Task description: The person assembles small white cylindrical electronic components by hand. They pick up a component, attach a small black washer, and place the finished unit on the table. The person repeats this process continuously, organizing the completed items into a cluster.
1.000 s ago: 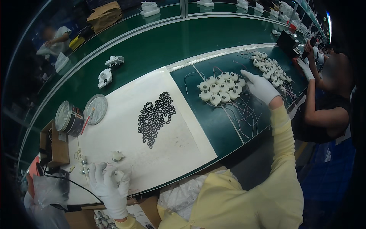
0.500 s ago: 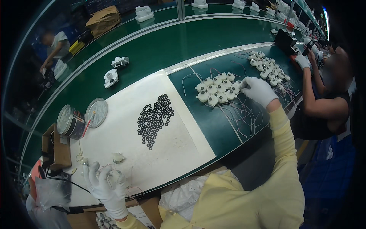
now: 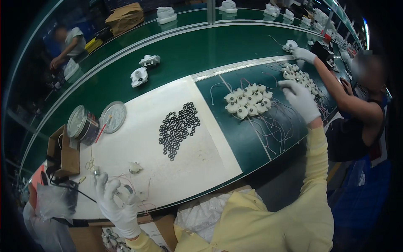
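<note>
My left hand [image 3: 116,210], in a white glove, is at the near left of the white mat. Its fingers curl round a pale round part [image 3: 124,192] with thin reddish wires, partly hidden by the fingers. A small shiny metal piece [image 3: 96,171] shows by a fingertip. Beyond this hand a small whitish motor-like part [image 3: 134,168] lies on the mat. My gloved right hand [image 3: 300,100] hovers with outstretched fingers, nothing in them, just right of a cluster of round cream wired parts [image 3: 248,100]. Their thin wires trail toward the near edge.
Many black rings [image 3: 178,128] lie on the white mat [image 3: 210,151]. A tin [image 3: 86,128], a round lid [image 3: 113,117] and a cardboard box [image 3: 67,155] stand left. Two white housings [image 3: 139,77] sit on the green belt. Right, a co-worker's gloved hand [image 3: 303,54] holds a white part [image 3: 289,45].
My right hand has drawn away rightward from the cream parts, its fingers now stretched out. The co-worker's gloved hand has reached over to the belt with a white part. My left hand barely moved.
</note>
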Available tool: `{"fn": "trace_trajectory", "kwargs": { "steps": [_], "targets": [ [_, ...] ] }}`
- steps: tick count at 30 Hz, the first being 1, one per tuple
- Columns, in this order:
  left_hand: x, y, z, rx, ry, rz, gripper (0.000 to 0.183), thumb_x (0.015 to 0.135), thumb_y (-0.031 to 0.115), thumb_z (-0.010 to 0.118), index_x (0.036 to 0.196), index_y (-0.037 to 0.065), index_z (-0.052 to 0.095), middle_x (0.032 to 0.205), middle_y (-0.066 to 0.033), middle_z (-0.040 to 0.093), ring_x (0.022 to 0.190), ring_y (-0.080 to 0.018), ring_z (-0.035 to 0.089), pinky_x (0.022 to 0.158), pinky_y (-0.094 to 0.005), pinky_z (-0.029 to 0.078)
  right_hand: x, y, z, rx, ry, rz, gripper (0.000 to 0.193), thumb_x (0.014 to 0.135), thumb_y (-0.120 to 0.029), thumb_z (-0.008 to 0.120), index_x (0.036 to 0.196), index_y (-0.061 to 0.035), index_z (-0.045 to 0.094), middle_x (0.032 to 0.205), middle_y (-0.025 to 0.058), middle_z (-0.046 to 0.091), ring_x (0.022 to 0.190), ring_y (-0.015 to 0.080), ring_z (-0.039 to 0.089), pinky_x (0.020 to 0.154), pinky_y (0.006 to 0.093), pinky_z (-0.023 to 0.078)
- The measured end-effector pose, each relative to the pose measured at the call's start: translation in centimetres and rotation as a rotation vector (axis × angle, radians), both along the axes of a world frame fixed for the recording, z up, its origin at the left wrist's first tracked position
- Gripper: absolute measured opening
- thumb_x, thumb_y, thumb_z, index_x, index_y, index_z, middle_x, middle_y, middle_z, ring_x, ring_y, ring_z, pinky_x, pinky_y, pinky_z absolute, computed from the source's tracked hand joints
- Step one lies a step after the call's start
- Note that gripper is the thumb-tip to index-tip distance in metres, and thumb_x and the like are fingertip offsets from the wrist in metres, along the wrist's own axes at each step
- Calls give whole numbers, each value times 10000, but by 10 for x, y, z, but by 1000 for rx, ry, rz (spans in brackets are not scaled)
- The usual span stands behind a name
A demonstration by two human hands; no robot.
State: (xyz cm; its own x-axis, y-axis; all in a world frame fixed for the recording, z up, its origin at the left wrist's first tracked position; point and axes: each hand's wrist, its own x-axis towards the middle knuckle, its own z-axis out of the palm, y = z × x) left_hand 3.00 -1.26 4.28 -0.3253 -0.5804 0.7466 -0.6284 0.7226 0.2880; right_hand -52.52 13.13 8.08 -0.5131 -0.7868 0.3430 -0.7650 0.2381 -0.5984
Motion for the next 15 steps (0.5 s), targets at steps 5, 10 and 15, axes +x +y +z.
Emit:
{"fn": "trace_trajectory", "kwargs": {
  "steps": [5, 10, 15],
  "targets": [
    [-43, 15, 26, 199, 53, -206, 536, 872, 494, 823, 1217, 112, 677, 1088, -68, 723, 1262, -361, 612, 1058, -501, 469, 79, -4, 21, -228, -436, 218, 327, 1093, -133, 570, 1368, 13, 672, 1119, 63, 746, 976, 75, 671, 818, 222, 514],
    [-59, 30, 49, -65, -202, -361, 636, 858, 602, 796, 1212, 84, 690, 1105, -83, 722, 1208, -361, 666, 1032, -524, 482, 58, -58, 18, -167, 82, 267, 427, 1087, -204, 596, 1468, -12, 594, 1277, 167, 714, 1099, 256, 701, 906, 304, 527],
    [-56, 28, 38, -22, -173, -350, 575, 843, 540, 817, 1196, 105, 682, 1085, -47, 721, 1202, -356, 655, 1025, -536, 477, -35, -90, -38, -2, 668, -119, 667, 1081, -492, 521, 1597, -78, 437, 1524, 259, 530, 1370, 422, 532, 1124, 453, 417]
  ]
}}
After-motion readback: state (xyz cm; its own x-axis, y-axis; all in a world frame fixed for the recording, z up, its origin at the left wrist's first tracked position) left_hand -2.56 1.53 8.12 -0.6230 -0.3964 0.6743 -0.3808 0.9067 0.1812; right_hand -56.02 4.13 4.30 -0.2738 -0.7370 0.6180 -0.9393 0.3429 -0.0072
